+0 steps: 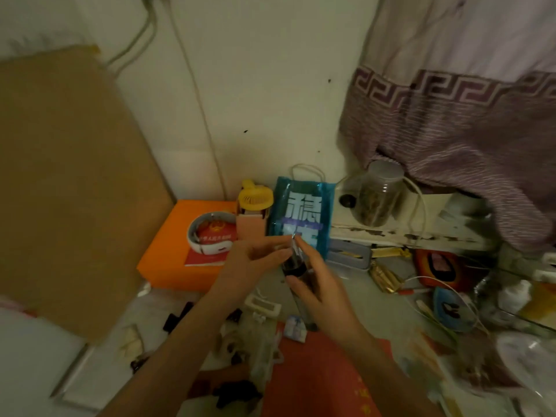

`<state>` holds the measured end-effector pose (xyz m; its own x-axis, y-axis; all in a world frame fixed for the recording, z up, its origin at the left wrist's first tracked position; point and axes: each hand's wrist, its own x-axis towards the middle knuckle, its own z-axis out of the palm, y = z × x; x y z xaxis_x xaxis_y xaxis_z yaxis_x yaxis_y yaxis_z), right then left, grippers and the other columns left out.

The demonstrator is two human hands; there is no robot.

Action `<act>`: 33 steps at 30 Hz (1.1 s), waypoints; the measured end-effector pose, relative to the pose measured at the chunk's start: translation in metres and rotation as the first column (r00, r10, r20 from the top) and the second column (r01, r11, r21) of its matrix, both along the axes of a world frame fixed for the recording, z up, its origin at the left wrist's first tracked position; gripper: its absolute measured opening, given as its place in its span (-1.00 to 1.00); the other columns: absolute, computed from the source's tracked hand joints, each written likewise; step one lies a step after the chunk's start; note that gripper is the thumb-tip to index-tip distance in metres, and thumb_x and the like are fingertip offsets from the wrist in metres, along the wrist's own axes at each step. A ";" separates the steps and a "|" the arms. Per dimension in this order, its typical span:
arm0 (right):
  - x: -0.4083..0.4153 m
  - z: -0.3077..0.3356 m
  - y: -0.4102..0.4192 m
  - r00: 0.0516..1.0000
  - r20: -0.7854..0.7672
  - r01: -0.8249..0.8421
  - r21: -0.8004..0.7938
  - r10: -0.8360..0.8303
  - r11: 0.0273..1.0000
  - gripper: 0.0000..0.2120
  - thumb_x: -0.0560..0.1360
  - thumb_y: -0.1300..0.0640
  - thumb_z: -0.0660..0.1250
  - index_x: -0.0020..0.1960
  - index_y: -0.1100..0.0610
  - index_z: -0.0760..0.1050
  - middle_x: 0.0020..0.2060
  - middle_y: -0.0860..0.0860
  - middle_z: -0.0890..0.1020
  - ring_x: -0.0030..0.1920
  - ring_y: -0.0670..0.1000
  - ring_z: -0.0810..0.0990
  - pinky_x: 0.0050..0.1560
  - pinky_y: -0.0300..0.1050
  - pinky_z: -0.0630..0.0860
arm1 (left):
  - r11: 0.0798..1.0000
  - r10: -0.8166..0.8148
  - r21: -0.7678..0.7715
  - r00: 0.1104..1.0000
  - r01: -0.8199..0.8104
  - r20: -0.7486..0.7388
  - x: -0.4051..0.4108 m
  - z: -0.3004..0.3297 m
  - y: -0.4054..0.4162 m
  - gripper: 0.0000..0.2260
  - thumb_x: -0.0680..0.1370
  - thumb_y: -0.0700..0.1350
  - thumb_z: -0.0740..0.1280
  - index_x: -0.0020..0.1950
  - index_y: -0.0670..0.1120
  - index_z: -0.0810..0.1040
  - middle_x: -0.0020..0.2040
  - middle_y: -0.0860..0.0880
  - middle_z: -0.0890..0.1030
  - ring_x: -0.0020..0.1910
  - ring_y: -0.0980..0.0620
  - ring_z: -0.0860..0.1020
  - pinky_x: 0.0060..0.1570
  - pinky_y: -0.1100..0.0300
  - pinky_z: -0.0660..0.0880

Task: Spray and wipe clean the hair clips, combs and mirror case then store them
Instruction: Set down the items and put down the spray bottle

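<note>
Both hands meet over the middle of the cluttered table on a slim clear bottle (296, 261) with a dark middle part. My right hand (319, 287) grips its body from the right. My left hand (249, 264) reaches in from the left and pinches its top end with fingertips and thumb. The image is blurred, so I cannot tell whether the bottle has a spray head. Black hair clips (177, 317) lie on the table to the lower left, more dark clips (234, 391) near the bottom edge. A white comb-like piece (263, 306) lies under my left forearm.
An orange box (168, 260) with a white neck band stands at the left. Behind my hands are a yellow fan (255, 198) and a blue bag (302, 212). A clear jar (376, 197) sits on the shelf. Cardboard (66, 182) leans left; a red sheet (319, 377) lies in front.
</note>
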<state>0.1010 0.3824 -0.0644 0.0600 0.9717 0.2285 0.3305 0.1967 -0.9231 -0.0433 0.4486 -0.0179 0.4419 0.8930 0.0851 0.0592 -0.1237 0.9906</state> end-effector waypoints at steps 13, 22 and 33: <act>-0.145 -0.055 0.071 0.998 0.004 -0.056 -0.100 0.057 0.993 -0.45 0.50 0.18 0.39 0.29 -0.30 0.26 0.06 -0.50 0.50 0.09 -0.45 0.48 -0.05 -0.54 0.42 | 0.968 0.239 -0.016 0.942 -0.250 -0.236 -0.177 -0.069 0.038 -0.59 0.53 -0.07 0.37 0.37 0.06 0.42 0.24 0.18 0.49 0.19 0.29 0.47 0.07 0.40 0.47; -0.242 -0.101 0.118 0.999 -0.007 0.039 -0.227 -0.042 0.973 -0.58 0.48 0.30 0.39 0.15 -0.14 0.37 -0.04 -0.13 0.59 -0.08 -0.28 0.60 -0.14 -0.43 0.51 | 0.976 0.211 0.160 0.799 -0.145 -0.563 -0.303 -0.165 0.063 -0.50 0.59 -0.06 0.28 0.47 -0.02 0.15 0.49 0.02 0.18 0.48 0.03 0.19 0.45 0.11 0.16; -0.309 -0.147 0.167 1.000 0.013 0.016 -0.326 -0.012 0.945 -0.67 0.44 0.23 0.44 0.13 0.14 0.39 0.02 0.02 0.59 0.03 0.03 0.60 0.02 -0.03 0.59 | 0.998 0.055 0.039 0.463 -0.044 -0.885 -0.358 -0.248 0.049 -0.49 0.62 0.08 0.08 0.53 -0.03 0.06 0.54 -0.03 -0.03 0.55 -0.07 0.03 0.48 0.08 -0.06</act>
<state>-0.2077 0.5494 -0.2110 0.0735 0.9923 -0.0999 0.3408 -0.1191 -0.9326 -0.4015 0.4974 -0.2658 0.2409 0.9176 -0.3163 0.9097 -0.0999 0.4030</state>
